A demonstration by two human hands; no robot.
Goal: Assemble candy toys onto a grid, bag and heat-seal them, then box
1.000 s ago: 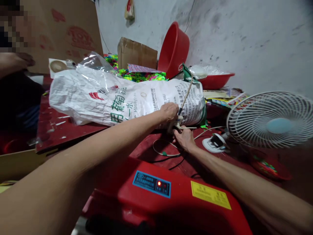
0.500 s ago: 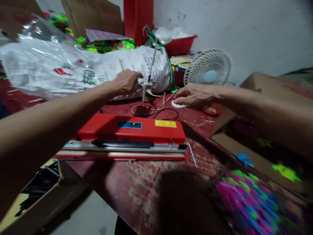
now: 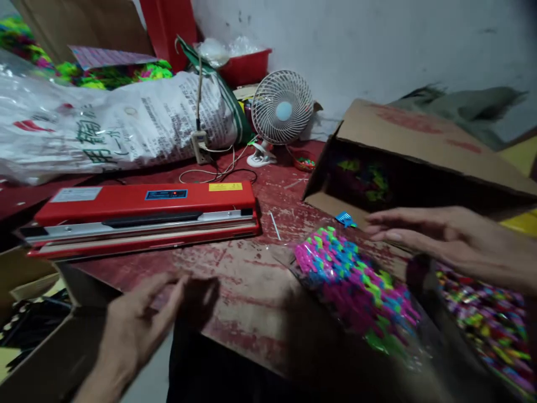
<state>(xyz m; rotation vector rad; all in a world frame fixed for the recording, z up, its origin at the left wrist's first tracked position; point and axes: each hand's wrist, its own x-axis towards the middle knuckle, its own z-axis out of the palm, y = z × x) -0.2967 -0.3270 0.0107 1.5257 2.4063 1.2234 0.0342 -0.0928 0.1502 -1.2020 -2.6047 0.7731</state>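
Red sealer [image 3: 142, 215] btwn fan [image 3: 283, 109] & bag [image 3: 356, 285]

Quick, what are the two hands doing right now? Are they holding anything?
Left hand: open, fingers spread, holding nothing, at the near table edge.
Right hand: open, flat, holding nothing, hovering over the bag of colourful pieces.

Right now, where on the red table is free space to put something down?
Bare patch between the red sealer and the clear bag of coloured pieces. Crowded near the cables, white sack, fan and open cardboard box.
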